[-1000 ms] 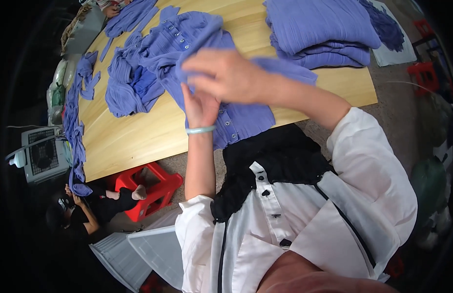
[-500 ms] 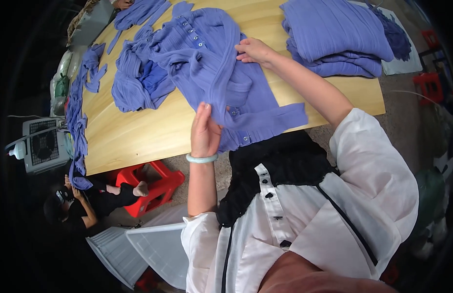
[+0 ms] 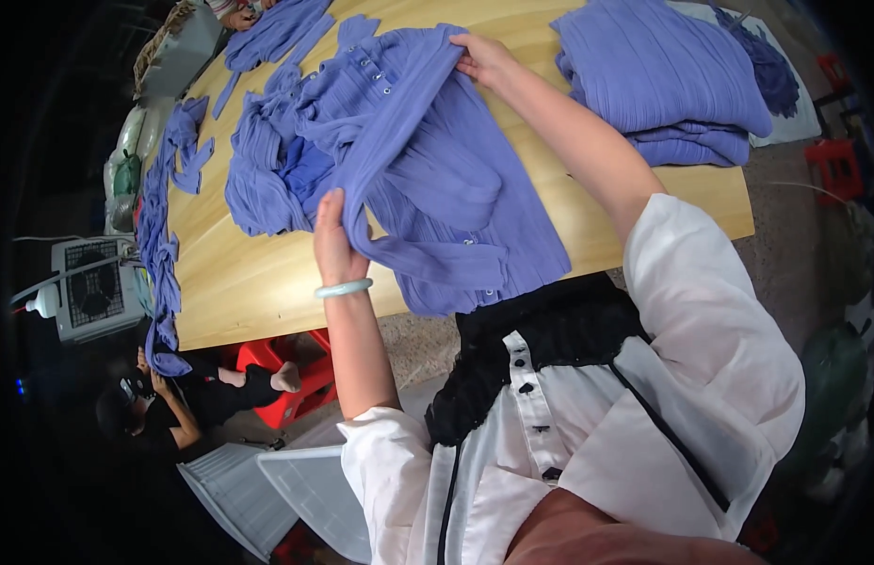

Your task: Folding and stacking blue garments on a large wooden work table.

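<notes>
A periwinkle ribbed cardigan (image 3: 456, 179) with small buttons lies spread on the wooden table (image 3: 239, 282). My left hand (image 3: 335, 240), with a pale green bangle on the wrist, grips a folded strip of it near the table's front edge. My right hand (image 3: 482, 58) pinches the garment's far edge at the top. Its sleeve is folded across the body between my two hands.
A stack of folded periwinkle garments (image 3: 658, 80) sits at the right. A loose heap of the same garments (image 3: 267, 169) lies left, with more draped along the table's left edge (image 3: 159, 226). A person (image 3: 173, 405) sits low by a red stool (image 3: 296, 377). Fan (image 3: 93, 287) at left.
The hands have spread apart: my right hand moved up to the garment's far edge, my left hand lowered to the near side, and the cardigan now lies flatter on the table.
</notes>
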A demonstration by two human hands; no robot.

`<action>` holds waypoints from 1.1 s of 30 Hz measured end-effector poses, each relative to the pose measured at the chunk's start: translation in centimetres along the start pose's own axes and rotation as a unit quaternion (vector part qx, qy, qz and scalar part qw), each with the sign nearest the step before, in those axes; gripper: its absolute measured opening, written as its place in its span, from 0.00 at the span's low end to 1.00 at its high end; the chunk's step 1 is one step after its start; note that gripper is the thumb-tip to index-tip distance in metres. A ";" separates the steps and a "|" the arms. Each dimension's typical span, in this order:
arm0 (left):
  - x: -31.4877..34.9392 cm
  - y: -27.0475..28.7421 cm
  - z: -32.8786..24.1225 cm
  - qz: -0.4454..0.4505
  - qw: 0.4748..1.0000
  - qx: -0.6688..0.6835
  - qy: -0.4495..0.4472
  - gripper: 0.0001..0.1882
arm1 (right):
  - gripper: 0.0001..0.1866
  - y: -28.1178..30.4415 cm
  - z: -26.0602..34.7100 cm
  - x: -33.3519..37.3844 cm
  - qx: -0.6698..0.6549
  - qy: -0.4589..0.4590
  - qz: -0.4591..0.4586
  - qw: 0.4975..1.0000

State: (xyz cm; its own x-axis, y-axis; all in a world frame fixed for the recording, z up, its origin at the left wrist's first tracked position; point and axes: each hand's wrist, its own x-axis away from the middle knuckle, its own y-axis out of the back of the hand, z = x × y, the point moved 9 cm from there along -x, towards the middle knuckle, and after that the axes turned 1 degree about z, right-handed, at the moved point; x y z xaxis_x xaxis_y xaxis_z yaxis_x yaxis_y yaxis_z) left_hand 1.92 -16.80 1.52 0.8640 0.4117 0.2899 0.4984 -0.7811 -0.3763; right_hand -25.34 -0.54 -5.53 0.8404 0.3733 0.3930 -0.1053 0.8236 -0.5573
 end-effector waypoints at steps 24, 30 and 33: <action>0.3 4.5 6.6 0.020 0.992 -0.105 0.071 0.17 | 0.18 -1.5 -2.1 12.5 0.322 0.298 0.031 0.898; 1.1 0.8 0.9 -0.068 0.966 -0.232 -0.093 0.18 | 0.27 -5.7 -9.8 26.7 0.548 0.316 0.315 0.707; 1.7 -1.0 -0.9 -0.095 0.930 -0.307 -0.180 0.13 | 0.27 -5.9 -11.8 27.9 0.573 0.298 0.308 0.699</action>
State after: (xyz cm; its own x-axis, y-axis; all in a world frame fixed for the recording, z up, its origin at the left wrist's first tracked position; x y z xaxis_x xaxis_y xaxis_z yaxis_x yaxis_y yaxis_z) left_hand 2.83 -15.80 3.19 0.7873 0.6141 -0.0557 0.6057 -0.7533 0.2562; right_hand 4.98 -0.07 0.09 0.4847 0.8444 -0.2281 -0.6137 0.5141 0.5993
